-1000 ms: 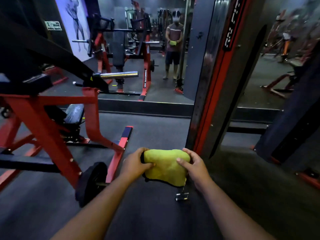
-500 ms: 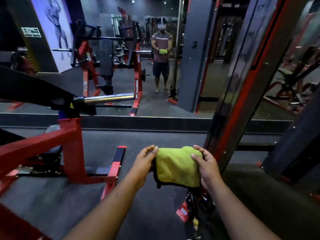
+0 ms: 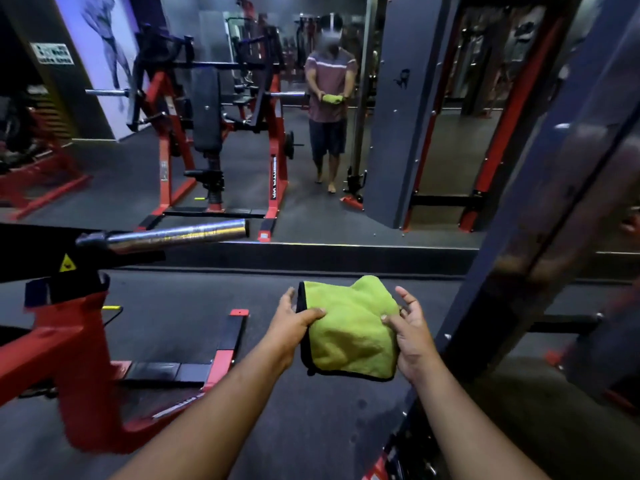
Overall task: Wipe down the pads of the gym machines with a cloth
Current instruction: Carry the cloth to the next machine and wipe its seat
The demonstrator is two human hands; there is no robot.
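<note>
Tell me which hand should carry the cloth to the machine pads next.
Probably left: the left hand pinches the yellow-green cloth, and the red machine stands on its side. The right hand faces the steel column.

Dim gym, dark rubber floor, wall mirror, red machine frames

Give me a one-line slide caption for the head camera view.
Both hands, left and right, hold a folded green cloth before a gym mirror.
</note>
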